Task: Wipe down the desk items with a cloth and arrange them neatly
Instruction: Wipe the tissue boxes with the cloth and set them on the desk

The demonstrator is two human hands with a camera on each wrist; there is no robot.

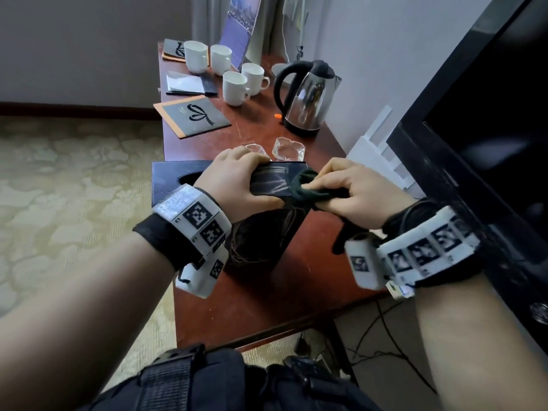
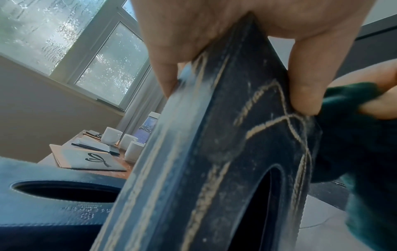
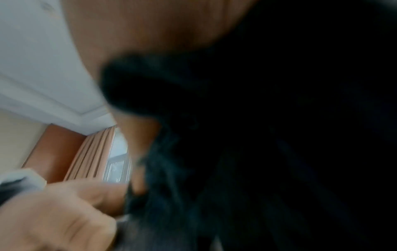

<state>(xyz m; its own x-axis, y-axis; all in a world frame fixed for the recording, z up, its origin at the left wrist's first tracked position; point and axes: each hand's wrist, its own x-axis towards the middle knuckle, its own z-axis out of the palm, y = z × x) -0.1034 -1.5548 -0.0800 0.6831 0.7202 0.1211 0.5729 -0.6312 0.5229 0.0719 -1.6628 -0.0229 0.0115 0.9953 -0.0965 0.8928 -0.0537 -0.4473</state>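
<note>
A dusty dark leather holder (image 1: 272, 182) with pale stitching is lifted above the desk (image 1: 281, 298). My left hand (image 1: 237, 176) grips its left end, thumb underneath and fingers over the top. My right hand (image 1: 355, 191) holds a bunched dark green cloth (image 1: 308, 188) pressed against the holder's right end. The left wrist view shows the holder (image 2: 214, 152) close up, a cut-out slot in it, the left hand (image 2: 236, 25) around it and the cloth (image 2: 354, 135) at its edge. The right wrist view is blurred and mostly filled by the cloth (image 3: 236, 135) in my right hand (image 3: 150, 42).
A black tissue box cover (image 1: 172, 179) lies left of my hands, a dark patterned item (image 1: 267, 241) beneath them. Two glass ashtrays (image 1: 289, 148), a steel kettle (image 1: 308, 99), several white mugs (image 1: 234, 87) and folders (image 1: 192, 118) stand farther back. A black TV (image 1: 489, 143) lines the right.
</note>
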